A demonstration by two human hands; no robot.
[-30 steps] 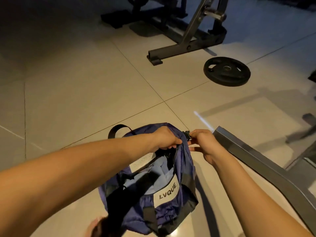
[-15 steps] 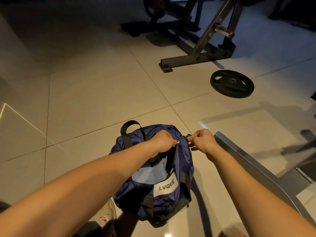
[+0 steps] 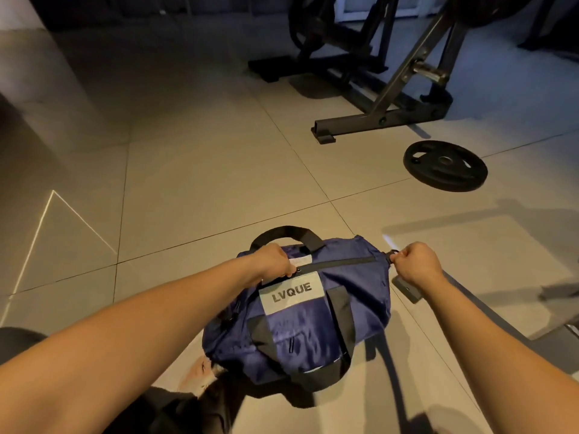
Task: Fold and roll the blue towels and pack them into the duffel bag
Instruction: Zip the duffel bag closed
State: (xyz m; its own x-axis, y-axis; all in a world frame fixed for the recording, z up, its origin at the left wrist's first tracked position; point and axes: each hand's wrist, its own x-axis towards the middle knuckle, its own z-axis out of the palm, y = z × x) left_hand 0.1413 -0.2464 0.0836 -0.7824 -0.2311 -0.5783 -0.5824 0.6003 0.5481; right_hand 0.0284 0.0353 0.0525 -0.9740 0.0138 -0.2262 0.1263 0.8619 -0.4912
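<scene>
Head view: left hand (image 3: pixel 275 261) pinches zipper (image 3: pixel 341 263) on duffel bag (image 3: pixel 313 327), right hand (image 3: pixel 418 265) its end tab (image 3: pixel 392 254); weight plate (image 3: pixel 445 166) beyond.

My left forearm (image 3: pixel 156 321) and right forearm (image 3: pixel 488 339) are bare down to my left hand (image 3: pixel 275 261) and right hand (image 3: pixel 416 263); a dark garment (image 3: pixel 175 408) shows dimly below.

The duffel bag (image 3: pixel 344 296) is thin navy cloth with a faint sheen, crossed by matt black webbing straps (image 3: pixel 340 311), on smooth, softly glossy floor tiles (image 3: pixel 203 183); at the upper right, the weight plate (image 3: pixel 445 166) looks dull black, the frame (image 3: pixel 369 122) dark painted metal with a bare shiny peg (image 3: pixel 427 70).
</scene>
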